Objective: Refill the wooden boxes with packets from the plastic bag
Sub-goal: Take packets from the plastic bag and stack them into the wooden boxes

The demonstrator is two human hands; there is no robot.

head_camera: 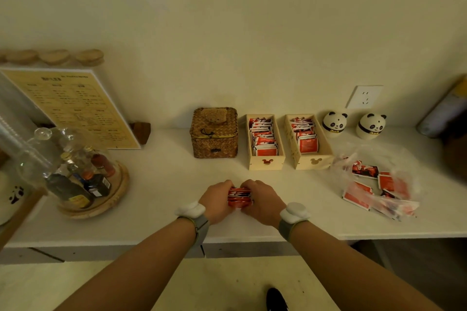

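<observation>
Near the front edge of the white counter (156, 184), left hand (217, 201) and right hand (260, 201) squeeze a stack of red-and-white packets (239, 197) between them, both hands clenched on it, stack resting on the counter. Grey wristbands with white pods on both wrists. Two wooden boxes at the back by the wall, each with a mouse-head cutout in front: left wooden box (266, 163) packed full of packets, right wooden box (313, 160) filled in its rear part, front part bare. Clear plastic bag (401, 184) just right of the boxes, toward the right end, loose packets inside. Packet print too blurred to read. Woven basket (214, 134) with bear lid left of the boxes. Two panda figurines (334, 124) behind the bag. Menu board (75, 106) at back left, text unreadable. Glass dome (63, 156) over small bottles at the left end, labels unreadable.
</observation>
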